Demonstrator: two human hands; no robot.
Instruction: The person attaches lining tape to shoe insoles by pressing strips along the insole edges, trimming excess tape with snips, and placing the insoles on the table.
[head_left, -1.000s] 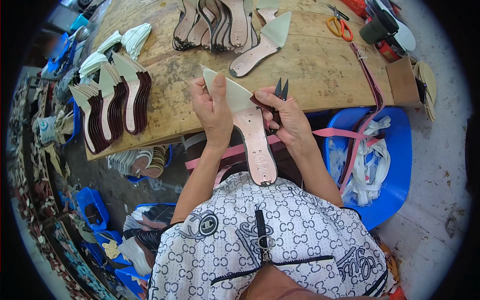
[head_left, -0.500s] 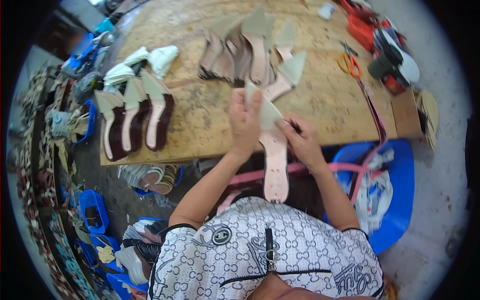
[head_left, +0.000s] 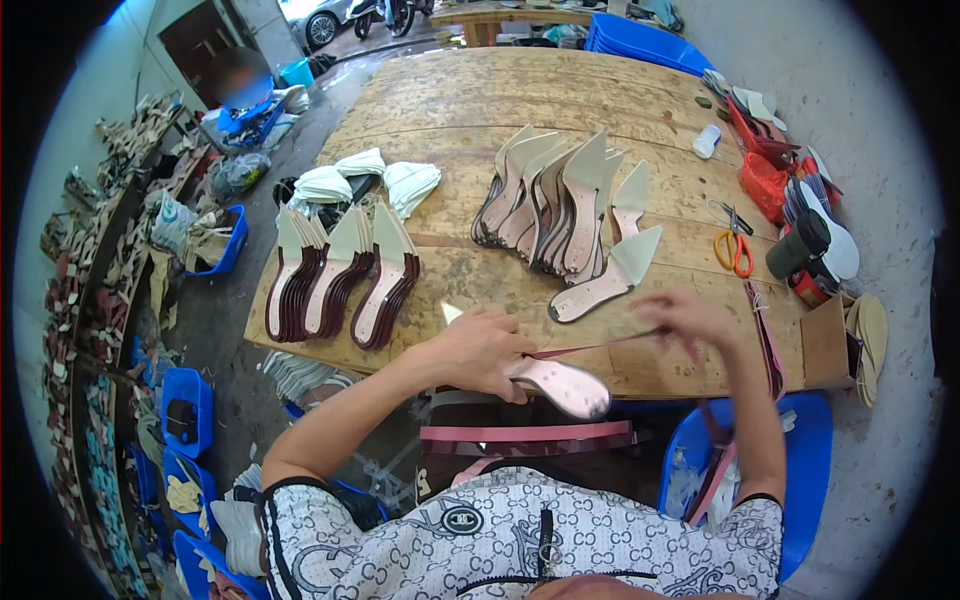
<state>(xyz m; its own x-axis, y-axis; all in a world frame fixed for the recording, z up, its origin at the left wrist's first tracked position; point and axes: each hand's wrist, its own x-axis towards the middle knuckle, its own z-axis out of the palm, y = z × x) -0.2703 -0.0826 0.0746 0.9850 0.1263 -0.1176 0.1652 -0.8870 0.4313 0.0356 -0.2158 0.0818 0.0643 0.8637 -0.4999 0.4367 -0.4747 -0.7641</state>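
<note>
At the table's near edge my left hand (head_left: 478, 350) is closed round a pale pink shoe insole (head_left: 570, 390), its rounded heel end pointing toward the lower right. The insole's pale pointed toe (head_left: 452, 312) peeks out beyond my knuckles. From this insole a thin maroon strip (head_left: 600, 347) stretches right to the fingers of my right hand (head_left: 692, 320), which are smeared by motion but appear closed on its end. Just beyond my hands a loose insole (head_left: 592, 297) lies flat, with another one (head_left: 630, 200) behind it. Overlapping insoles (head_left: 570, 215) form a group farther back.
Maroon-edged insoles (head_left: 385, 285) stand in three stacks at the left, near white cloth bundles (head_left: 412, 187). Orange-handled scissors (head_left: 735, 253), a dark cup (head_left: 797, 245) and a cardboard box (head_left: 825, 335) are at the right. Below the table's edge are pink strips (head_left: 530, 433) and a blue tub (head_left: 805, 470).
The view has tilted up. My left hand has shifted left with the insole, now turned aslant. My right hand has let go of the insole and pulled away right, with the strip stretched between.
</note>
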